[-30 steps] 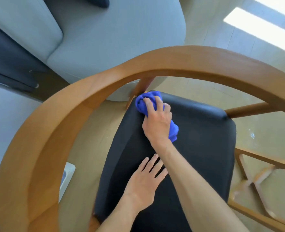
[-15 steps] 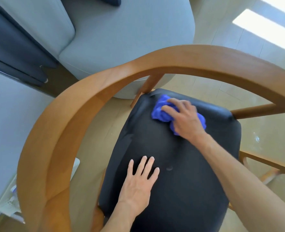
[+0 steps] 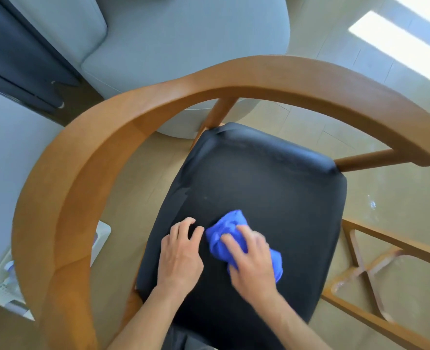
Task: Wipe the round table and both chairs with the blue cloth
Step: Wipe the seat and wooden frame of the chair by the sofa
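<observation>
Right hand presses crumpled blue cloth, fingers curled over it | black padded seat of wooden armchair, 6 o'clock | left hand at 9 o'clock of cloth, fingers bent, resting on seat

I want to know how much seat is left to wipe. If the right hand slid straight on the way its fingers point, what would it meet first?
Probably only bare black seat, then its far-left edge. The right hand presses the blue cloth.

Left hand flat, right hand curled, gripping
</observation>
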